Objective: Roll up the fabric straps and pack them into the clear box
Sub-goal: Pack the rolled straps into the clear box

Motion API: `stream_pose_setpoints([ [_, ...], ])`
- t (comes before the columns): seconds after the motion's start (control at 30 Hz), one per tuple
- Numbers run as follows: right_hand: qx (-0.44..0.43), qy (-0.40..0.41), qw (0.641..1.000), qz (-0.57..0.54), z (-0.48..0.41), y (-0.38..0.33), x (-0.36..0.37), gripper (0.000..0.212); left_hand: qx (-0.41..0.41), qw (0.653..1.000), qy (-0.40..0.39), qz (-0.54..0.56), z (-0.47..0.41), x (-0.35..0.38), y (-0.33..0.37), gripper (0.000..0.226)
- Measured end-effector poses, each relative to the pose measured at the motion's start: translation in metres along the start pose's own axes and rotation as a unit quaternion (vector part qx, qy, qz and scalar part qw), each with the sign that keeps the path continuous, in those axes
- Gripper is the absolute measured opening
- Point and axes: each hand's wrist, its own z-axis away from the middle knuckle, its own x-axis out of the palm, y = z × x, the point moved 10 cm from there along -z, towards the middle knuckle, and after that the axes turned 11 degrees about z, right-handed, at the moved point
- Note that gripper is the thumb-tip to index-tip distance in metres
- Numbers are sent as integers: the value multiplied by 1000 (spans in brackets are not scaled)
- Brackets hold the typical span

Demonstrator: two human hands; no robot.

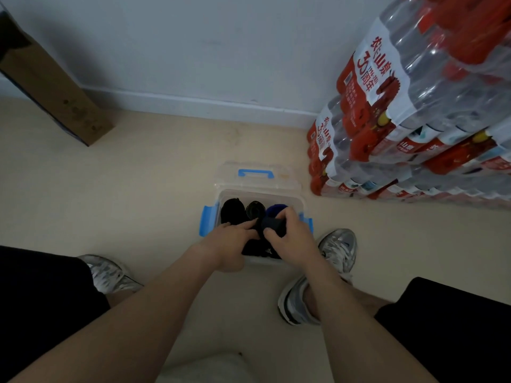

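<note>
Two-handed hold. Right hand fingers curled round dark rolled strap; left hand fingers straight, pressing its side. Strap over near half of clear box, three rolls already packed behind it. Judged: light, soft, springy; uncoils if released. Grip across coil, tail trapped, wedge between neighbours.

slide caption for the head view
Right hand grips a dark rolled strap at the clear box while left hand touches it, other rolls inside
</note>
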Motion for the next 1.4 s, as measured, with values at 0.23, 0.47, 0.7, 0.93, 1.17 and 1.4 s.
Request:
stream_pose_setpoints([
  [0.23,-75,-11,988,137,3,-15,5,35,4,998,56,-27,10,1,-4,84],
  [0.47,-103,-18,971,214,13,-22,17,66,6,997,16,-69,8,4,2,85],
  [0.7,-114,-41,961,249,3,-27,6,54,-2,998,27,-51,8,2,3,67],
  [0.93,-73,-21,946,315,-7,-24,10,46,-34,999,13,-13,2,5,-3,66],
  [1.17,-42,1,942,334,-13,-32,14,34,-39,999,15,1,-1,6,-3,60],
  [1.4,-2,18,970,241,-16,-27,7,34,-14,1000,7,-6,0,11,-6,71],
])
